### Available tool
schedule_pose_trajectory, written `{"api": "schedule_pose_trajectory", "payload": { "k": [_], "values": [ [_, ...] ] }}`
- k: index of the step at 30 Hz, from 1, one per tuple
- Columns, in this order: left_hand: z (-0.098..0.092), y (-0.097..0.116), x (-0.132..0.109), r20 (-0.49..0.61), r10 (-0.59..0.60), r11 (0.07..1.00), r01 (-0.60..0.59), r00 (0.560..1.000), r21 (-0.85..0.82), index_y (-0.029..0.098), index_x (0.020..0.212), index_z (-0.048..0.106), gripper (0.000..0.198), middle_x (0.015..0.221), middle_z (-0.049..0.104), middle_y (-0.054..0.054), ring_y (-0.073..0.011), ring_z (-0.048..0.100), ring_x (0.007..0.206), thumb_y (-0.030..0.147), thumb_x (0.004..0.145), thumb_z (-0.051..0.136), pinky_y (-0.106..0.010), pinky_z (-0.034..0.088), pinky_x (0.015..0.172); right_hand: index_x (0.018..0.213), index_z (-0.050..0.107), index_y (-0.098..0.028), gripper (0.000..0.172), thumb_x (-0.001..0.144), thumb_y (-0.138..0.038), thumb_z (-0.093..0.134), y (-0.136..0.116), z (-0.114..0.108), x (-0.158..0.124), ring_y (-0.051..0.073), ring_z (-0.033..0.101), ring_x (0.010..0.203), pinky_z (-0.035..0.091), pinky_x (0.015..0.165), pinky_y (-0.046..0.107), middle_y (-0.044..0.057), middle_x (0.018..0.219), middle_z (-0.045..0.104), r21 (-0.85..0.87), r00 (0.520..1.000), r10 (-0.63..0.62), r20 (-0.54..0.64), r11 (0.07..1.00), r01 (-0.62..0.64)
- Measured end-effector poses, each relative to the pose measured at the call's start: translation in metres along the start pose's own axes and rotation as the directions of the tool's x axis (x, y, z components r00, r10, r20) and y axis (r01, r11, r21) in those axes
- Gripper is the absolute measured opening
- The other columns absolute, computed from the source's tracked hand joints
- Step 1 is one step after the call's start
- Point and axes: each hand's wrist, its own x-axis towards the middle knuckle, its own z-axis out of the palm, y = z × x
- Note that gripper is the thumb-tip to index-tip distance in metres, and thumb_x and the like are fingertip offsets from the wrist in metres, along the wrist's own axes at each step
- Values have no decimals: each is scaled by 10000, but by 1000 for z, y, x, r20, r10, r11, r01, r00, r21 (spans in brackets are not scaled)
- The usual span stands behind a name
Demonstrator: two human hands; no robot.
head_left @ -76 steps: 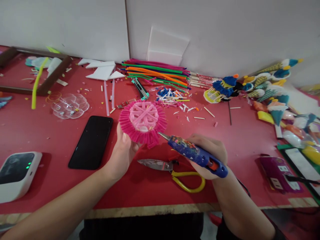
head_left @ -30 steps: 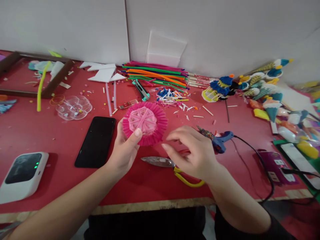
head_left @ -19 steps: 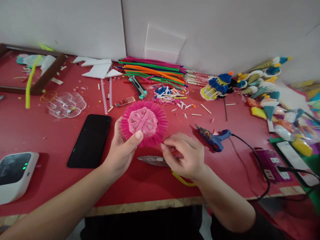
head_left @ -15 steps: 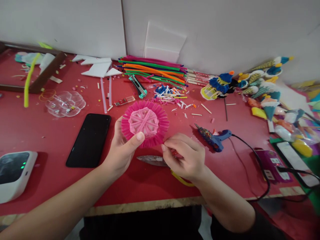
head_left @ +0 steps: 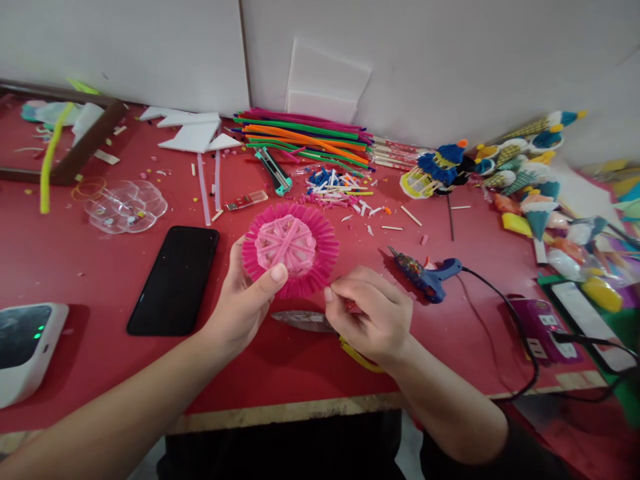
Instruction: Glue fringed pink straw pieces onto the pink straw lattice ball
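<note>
My left hand (head_left: 245, 303) grips a round pink craft disc (head_left: 290, 248), a ring of magenta straw pieces around a pale pink spoked centre, with my thumb on its lower rim. My right hand (head_left: 373, 313) is closed in a pinch just right of the disc's lower edge, holding something small and reddish that I cannot make out. Under my right hand lie scissors (head_left: 305, 321) with yellow handles. A blue glue gun (head_left: 425, 273) rests on the red table (head_left: 300, 373) to the right, its black cord trailing away.
A black phone (head_left: 173, 280) lies left of my hands, a white device (head_left: 20, 347) at the far left. Coloured straws (head_left: 305, 137), cut straw bits (head_left: 340, 190), a utility knife (head_left: 273, 172), a clear tray (head_left: 125, 205), finished bird crafts (head_left: 500, 167) and a purple power strip (head_left: 545, 330) fill the back and right.
My right hand set the glue gun down on the table at the right, then came back to the disc's lower right edge and closed into a pinch. My left hand keeps holding the disc.
</note>
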Motion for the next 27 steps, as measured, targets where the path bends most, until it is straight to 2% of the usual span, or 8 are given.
{"api": "schedule_pose_trajectory", "payload": {
  "k": [10,17,20,22,25,27],
  "values": [
    [0,1,0,-31,19,1000,-20,999,-5,266,962,636,484,1120,744,-22,-313,653,1226,257,596,953,-440,527,1060,804,618,-225,166,892,-83,620,1,0,0,128,559,618,525,596,270,-9,680,627,3,999,8,39,1000,-8],
    [-5,-3,2,-25,1,1000,-1,1000,-13,272,1039,630,562,1155,744,-33,-309,680,1186,323,589,965,-460,538,1049,917,636,-214,118,889,-101,613,-1,1,2,142,594,618,529,577,282,14,710,662,24,999,19,32,1000,-19],
    [-7,-3,0,-13,-10,1000,9,1000,-14,283,1143,620,637,1229,734,-53,-328,669,1225,342,606,957,-456,548,1034,917,647,-201,53,867,-219,654,-4,-2,3,139,560,582,484,525,279,15,699,634,126,990,132,42,983,-137],
    [-8,-2,-1,-1,-18,1000,18,1000,-16,305,1226,602,714,1267,727,-59,-346,664,1240,354,608,954,-462,564,1013,867,643,-199,145,895,-340,656,-5,-3,3,122,528,550,445,494,256,-4,658,593,276,941,319,117,900,-339],
    [-7,0,-3,10,-25,999,25,1000,-25,334,1272,595,775,1274,728,-49,-366,656,1252,368,590,962,-484,575,1008,806,634,-198,313,907,-492,669,-6,2,1,87,467,498,373,439,208,-34,608,544,519,781,564,267,599,-610],
    [-5,2,-3,19,-20,1000,20,1000,-22,346,1251,609,769,1261,735,-38,-372,649,1259,375,573,971,-493,573,1019,799,632,-200,367,847,-550,732,-7,8,1,73,419,462,341,408,191,-56,573,508,626,697,636,330,406,-666]
  ]
}}
